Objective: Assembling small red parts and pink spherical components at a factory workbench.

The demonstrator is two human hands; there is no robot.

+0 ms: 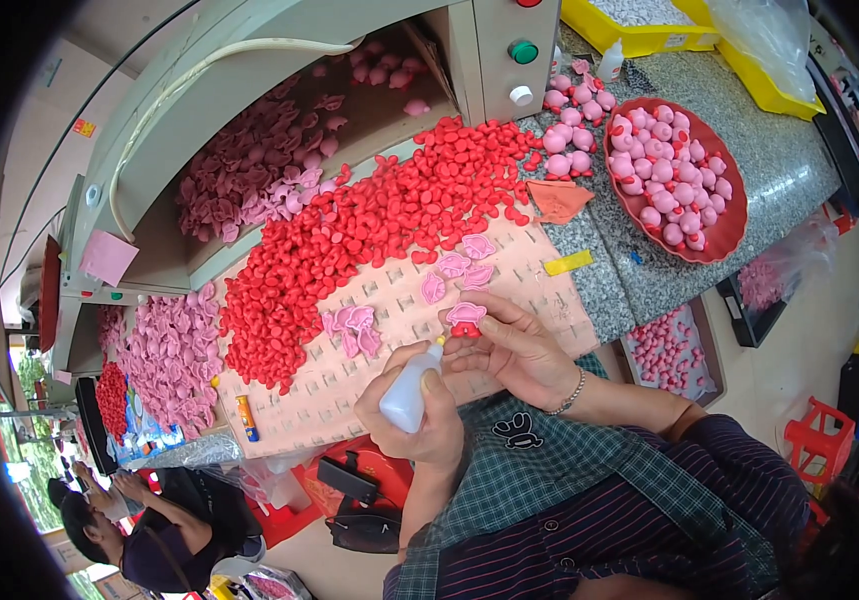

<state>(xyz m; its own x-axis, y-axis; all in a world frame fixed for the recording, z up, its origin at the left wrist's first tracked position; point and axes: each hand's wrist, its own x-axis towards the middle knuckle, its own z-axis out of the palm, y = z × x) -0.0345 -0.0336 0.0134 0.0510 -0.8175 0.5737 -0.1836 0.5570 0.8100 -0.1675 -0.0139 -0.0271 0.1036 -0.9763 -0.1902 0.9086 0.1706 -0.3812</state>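
Observation:
My left hand (437, 425) is wrapped round a whitish squeeze bottle (405, 397), tilted so that its yellow nozzle points up and to the right. Between the fingertips of my right hand (524, 350) is a small pink shell-like piece (467, 311) with a red part (464, 329) at its lower side. The nozzle is close to that red part; whether they touch I cannot tell. Just beyond my right hand lie several loose pink pieces (454, 265). Another small cluster of pink pieces (353, 330) rests left of the bottle.
A long heap of red parts (379, 225) spreads across the perforated pale belt (329, 385), before a grey machine's opening (289, 120). At right, a red bowl (734, 225) holds pink ball-shaped pieces. A glue stick (247, 418) lies front left. Another person (164, 525) sits at lower left.

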